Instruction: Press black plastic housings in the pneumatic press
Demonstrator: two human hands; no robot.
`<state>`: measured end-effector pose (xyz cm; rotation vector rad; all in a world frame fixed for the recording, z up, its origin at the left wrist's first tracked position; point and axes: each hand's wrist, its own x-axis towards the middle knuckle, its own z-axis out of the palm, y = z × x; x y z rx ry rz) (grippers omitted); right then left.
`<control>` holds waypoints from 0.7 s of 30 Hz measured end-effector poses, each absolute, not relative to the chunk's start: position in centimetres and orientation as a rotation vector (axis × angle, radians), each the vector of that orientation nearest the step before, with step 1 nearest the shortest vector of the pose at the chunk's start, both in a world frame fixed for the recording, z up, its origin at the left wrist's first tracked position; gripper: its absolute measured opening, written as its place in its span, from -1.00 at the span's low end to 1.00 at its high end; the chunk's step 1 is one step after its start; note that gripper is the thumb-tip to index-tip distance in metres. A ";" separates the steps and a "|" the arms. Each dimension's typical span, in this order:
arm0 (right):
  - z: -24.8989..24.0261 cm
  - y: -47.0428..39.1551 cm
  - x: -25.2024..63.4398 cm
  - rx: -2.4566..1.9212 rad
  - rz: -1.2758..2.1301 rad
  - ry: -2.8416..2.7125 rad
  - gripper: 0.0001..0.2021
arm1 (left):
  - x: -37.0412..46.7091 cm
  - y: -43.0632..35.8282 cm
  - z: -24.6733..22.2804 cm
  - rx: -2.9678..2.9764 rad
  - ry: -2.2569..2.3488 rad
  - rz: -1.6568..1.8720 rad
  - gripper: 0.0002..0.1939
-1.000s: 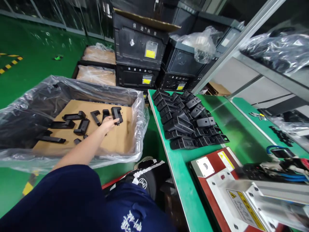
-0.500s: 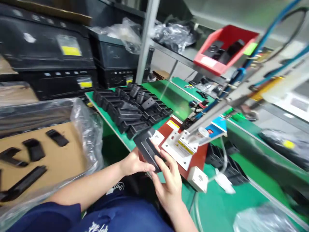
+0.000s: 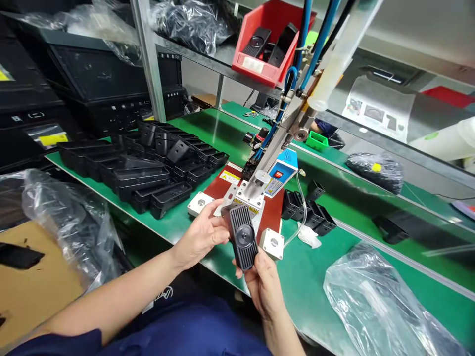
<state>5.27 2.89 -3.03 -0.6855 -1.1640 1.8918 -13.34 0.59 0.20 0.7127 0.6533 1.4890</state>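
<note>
In front of the press, both hands hold a black plastic housing (image 3: 244,236). Its ribbed face with a round disc in the middle is turned up towards me. My right hand (image 3: 264,284) grips the lower end, thumb on the near edge and fingers partly hidden beneath. Along the upper left side, my left hand (image 3: 202,236) is closed against the housing, some fingertips hidden behind it. Just beyond stands the press (image 3: 256,190) on a red-brown base (image 3: 272,210), with a white button box (image 3: 272,242) on the right and another button box (image 3: 200,202) on the left.
Rows of black housings (image 3: 141,173) cover the bench's left side; several more housings (image 3: 308,212) sit right of the press. A clear plastic bag (image 3: 386,301) lies at right. A red bin (image 3: 256,66) sits on the shelf above. A plastic-lined carton (image 3: 48,282) is at left.
The housing has turned from a smooth dark side to its ribbed face with the disc. My right hand has shifted to its lower end. The view has swung right.
</note>
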 end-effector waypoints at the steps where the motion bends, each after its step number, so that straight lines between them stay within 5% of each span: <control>1: -2.9 2.8 5.2 -0.678 1.927 -1.149 -0.66 | -13.3 0.7 0.3 0.686 0.671 1.467 -0.23; 8: -2.6 2.9 5.2 -0.746 1.990 -0.992 -0.64 | -13.7 0.9 0.4 0.833 0.684 1.391 -0.37; 21: -3.9 3.2 5.9 -0.864 2.367 -0.529 -0.63 | -13.1 1.1 1.0 0.990 0.882 1.138 -0.33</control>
